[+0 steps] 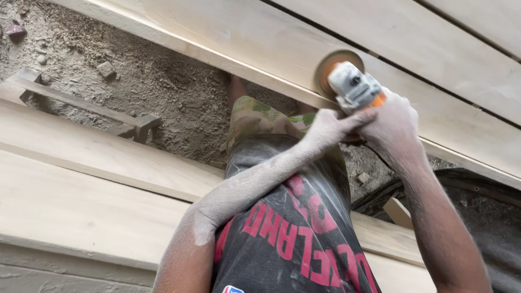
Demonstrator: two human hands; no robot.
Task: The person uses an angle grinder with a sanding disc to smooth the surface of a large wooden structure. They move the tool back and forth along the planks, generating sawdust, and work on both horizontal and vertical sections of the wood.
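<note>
A hand-held angle grinder with a grey head, orange body and round sanding disc rests against the edge of a pale wooden plank. My left hand grips the grinder from the near left side. My right hand wraps around its body from the right. Both forearms are coated in fine sawdust. My dark printed shirt and camouflage shorts fill the lower middle of the view.
More pale planks lie stacked at the lower left. Dusty ground with small stones and a wooden offcut frame shows between the boards. A dark cloth lies at the right.
</note>
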